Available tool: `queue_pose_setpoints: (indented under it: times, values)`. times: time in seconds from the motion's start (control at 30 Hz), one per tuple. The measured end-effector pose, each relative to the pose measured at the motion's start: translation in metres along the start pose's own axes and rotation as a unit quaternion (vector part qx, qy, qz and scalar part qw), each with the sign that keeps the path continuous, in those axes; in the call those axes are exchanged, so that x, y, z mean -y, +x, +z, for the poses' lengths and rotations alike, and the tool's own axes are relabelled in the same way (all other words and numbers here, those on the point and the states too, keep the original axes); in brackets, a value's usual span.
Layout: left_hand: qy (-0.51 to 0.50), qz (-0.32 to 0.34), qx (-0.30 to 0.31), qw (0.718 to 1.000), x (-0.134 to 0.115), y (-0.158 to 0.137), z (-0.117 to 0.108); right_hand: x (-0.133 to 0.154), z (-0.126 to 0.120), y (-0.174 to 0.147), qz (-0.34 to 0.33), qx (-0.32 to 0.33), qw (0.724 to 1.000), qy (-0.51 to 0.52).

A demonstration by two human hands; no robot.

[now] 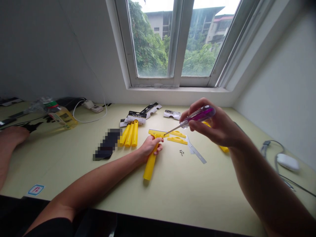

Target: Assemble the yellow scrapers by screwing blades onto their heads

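My left hand [151,146] is wrapped round the neck of a yellow scraper [149,166], its wide head pointing away from me. In my right hand [217,126] is a screwdriver [198,115] with a clear purple handle; its tip meets the right part of the scraper's head, near a screw position. Right of the head lie two yellow clamp strips [177,141]. Beside them are flat metal blades [197,154] and a few small screws [181,152]. Another yellow piece [224,148] is partly hidden behind my right hand.
Several yellow handles [134,135] lie by black-and-white packaging cards [135,117]. A dark, pixelated phone-like object [108,144] is left of them. A bottle of yellow liquid [63,115], a cable, and another person's arm [11,141] are at left. A white case [288,162] sits at right.
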State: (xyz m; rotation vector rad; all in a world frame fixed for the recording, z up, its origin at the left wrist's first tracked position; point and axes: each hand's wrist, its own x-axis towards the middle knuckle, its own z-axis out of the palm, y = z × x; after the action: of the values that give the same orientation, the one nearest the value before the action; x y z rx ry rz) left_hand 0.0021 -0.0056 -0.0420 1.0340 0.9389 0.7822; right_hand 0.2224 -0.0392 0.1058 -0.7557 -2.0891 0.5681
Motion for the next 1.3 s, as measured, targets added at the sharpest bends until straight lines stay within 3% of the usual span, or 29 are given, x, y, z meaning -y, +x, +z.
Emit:
queue_pose_setpoints:
  times: [0.13,0.3,0.43,0.53,0.73,0.9,1.07,1.2,1.3]
  values:
    - [-0.003,0.004,-0.001,1.0,0.001,0.001,0.0,-0.005,0.001,0.002,0.03,-0.068,0.995,-0.065]
    - [0.0,0.008,0.005,1.0,0.001,-0.001,0.001,-0.005,0.004,0.005,0.06,-0.193,0.958,-0.203]
    - [0.004,0.015,0.005,1.0,0.002,-0.001,0.001,-0.013,0.013,0.007,-0.012,-0.242,0.951,-0.194]
    - [0.0,0.017,-0.004,1.0,0.003,0.0,0.001,-0.015,0.017,0.007,-0.034,-0.22,0.958,-0.179]
    - [-0.018,0.014,-0.025,0.999,0.004,0.001,0.002,0.005,-0.001,0.0,-0.033,-0.073,0.975,-0.206]
    - [-0.001,0.028,-0.007,1.0,0.006,0.001,0.001,0.002,-0.015,-0.002,0.021,-0.172,0.932,-0.318]
    - [-0.007,0.026,-0.019,0.999,0.008,0.003,0.0,-0.005,-0.02,0.0,-0.001,-0.078,0.965,-0.25]
    - [-0.007,0.031,-0.027,0.999,0.009,0.004,0.001,-0.005,-0.023,-0.001,0.017,-0.138,0.938,-0.316]
    - [-0.015,0.032,-0.034,0.999,0.009,0.003,0.002,-0.003,-0.024,-0.001,0.003,-0.066,0.962,-0.265]
